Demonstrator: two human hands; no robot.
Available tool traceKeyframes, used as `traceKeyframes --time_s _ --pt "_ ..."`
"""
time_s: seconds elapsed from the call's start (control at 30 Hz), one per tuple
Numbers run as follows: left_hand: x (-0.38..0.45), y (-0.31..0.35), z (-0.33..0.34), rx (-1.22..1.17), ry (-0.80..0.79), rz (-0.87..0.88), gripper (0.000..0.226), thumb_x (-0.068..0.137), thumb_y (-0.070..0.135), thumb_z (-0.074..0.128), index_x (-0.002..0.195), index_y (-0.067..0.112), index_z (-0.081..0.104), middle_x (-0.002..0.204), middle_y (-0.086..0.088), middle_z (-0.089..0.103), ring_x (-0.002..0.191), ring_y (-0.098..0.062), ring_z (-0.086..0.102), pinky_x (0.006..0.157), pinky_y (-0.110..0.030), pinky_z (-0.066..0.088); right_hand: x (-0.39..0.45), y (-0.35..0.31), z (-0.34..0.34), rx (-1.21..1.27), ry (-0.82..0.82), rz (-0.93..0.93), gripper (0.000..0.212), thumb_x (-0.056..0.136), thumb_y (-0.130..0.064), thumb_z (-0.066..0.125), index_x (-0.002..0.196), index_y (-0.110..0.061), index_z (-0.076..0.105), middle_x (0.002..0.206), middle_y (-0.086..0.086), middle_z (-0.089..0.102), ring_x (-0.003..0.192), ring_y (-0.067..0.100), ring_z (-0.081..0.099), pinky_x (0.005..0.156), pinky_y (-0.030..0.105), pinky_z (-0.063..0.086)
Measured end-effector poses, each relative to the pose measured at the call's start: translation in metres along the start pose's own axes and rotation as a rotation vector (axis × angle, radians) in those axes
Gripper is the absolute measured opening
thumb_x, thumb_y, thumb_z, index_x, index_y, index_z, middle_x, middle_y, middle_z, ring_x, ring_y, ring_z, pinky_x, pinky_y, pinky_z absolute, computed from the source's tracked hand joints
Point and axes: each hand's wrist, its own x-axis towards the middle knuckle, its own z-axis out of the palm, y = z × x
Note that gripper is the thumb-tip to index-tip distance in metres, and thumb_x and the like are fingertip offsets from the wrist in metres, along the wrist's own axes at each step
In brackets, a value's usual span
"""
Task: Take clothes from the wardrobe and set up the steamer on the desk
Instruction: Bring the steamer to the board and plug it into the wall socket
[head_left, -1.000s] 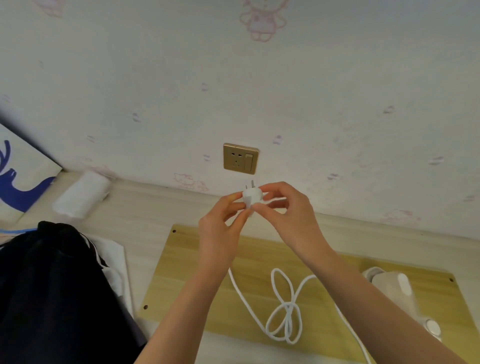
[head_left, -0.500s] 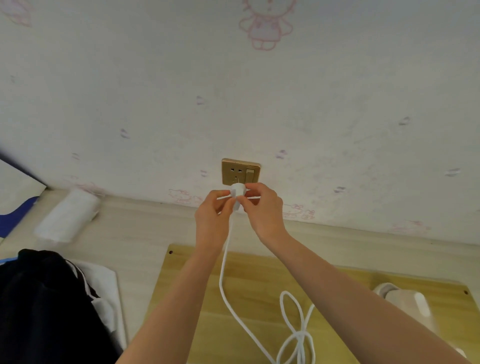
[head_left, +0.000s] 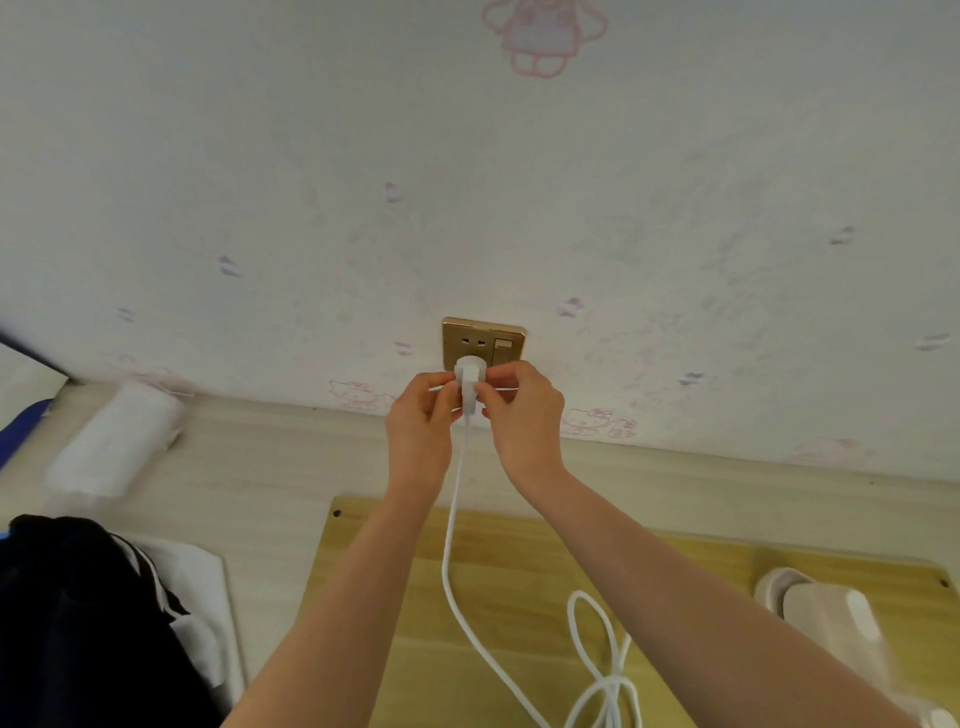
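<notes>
Both hands, left (head_left: 421, 426) & right (head_left: 524, 415), pinch white plug (head_left: 469, 376) btwn fingertips, against gold socket (head_left: 483, 343).

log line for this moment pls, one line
step: plugging in steamer | left hand + right hand: both grip white plug | plug: at gold wall socket | cord: trails to board | steamer: lying at right

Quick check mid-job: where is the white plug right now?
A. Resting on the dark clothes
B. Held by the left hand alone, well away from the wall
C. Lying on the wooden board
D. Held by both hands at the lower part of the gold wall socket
D: the left hand and right hand pinch the white plug against the gold wall socket, its cord hanging down.
</notes>
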Motion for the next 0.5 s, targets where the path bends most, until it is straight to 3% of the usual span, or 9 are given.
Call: traceKeyframes --time_s 0.1,0.3,0.5 --pt "0.0055 0.0027 -0.0009 0.008 -0.01 -0.004 0.017 0.097 0.021 0.055 0.105 0.012 0.066 0.091 -0.002 0.074 0.086 -0.012 0.071 0.087 -0.04 0.056 0.0024 0.0001 0.0021 0.043 0.021 0.028 0.009 0.086 -0.011 0.069 0.093 -0.015 0.065 0.083 -0.009 0.063 0.077 0.008 0.065 0.073 0.032 0.059" --pt "0.004 -0.0029 0.0013 0.009 -0.009 0.0 0.012 0.095 0.025 0.058 0.104 0.021 0.064 0.091 0.001 0.074 0.089 -0.012 0.07 0.089 -0.042 0.055 0.0013 0.0031 0.0033 0.068 0.028 0.002 0.01 0.086 -0.009 0.068 0.094 -0.014 0.065 0.08 -0.015 0.06 0.077 0.006 0.064 0.074 0.028 0.058" --pt "0.0034 -0.0072 0.0082 -0.027 0.036 -0.008 0.015 0.096 0.019 0.056 0.109 0.018 0.063 0.098 -0.004 0.073 0.094 -0.014 0.069 0.091 -0.04 0.055 -0.0011 0.0057 0.0044 0.07 0.011 -0.059 0.013 0.088 -0.006 0.065 0.092 -0.018 0.061 0.091 -0.004 0.065 0.082 0.008 0.062 0.069 0.005 0.046"
